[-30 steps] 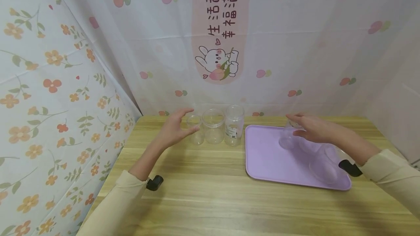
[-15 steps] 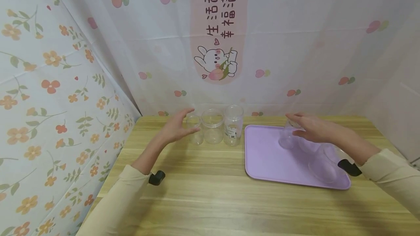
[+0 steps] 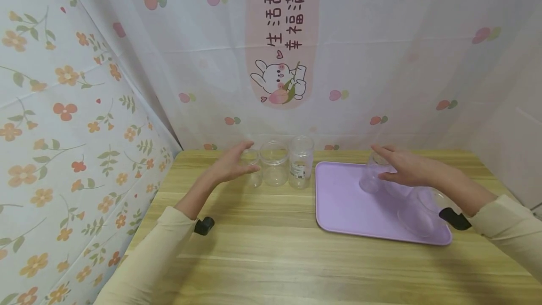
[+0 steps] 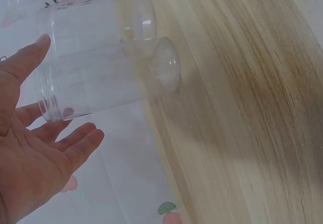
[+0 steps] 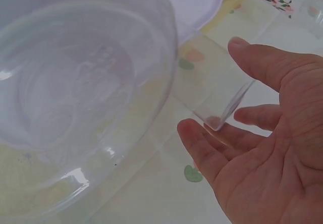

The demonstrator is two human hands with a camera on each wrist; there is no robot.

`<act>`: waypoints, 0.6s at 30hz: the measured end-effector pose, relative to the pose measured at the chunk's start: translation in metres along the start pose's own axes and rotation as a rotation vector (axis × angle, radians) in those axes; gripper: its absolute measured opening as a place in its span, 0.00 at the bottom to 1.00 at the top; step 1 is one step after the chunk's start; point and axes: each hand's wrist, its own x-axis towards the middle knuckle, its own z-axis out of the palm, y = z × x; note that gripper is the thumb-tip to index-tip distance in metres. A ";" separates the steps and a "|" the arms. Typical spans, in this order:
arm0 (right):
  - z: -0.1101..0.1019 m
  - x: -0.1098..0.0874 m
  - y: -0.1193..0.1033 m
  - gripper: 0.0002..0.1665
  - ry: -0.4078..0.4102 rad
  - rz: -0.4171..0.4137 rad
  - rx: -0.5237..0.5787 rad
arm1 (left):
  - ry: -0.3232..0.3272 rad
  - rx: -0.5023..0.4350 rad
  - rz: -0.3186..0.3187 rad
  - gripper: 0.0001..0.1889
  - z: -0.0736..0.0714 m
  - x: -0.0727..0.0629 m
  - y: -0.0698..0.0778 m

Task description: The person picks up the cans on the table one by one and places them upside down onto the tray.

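In the head view my left hand is at the leftmost clear plastic jar, standing on the wooden table. The left wrist view has thumb and fingers spread on either side of this jar's rim, apparently without gripping it. My right hand is over the back of the purple tray, around the top of a narrow clear cup. From the right wrist, a gap shows between the thumb and this cup; the fingers lie behind and below its rim, and contact is unclear.
Right of the left jar stand a wider clear jar and a tall labelled clear container. A large round clear container sits at the tray's right, below my right forearm. A patterned curtain hangs behind the table.
My left hand has shifted slightly right, closer round the left jar's rim. My right hand has moved very slightly right and stays at the narrow cup. The containers stay in place.
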 end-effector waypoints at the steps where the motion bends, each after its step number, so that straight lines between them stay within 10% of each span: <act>1: 0.000 0.000 0.000 0.47 -0.002 0.001 0.002 | -0.009 0.002 0.000 0.42 0.001 0.001 0.000; 18: -0.007 -0.002 -0.002 0.48 0.002 0.002 0.002 | -0.062 0.089 0.106 0.28 0.007 0.008 -0.005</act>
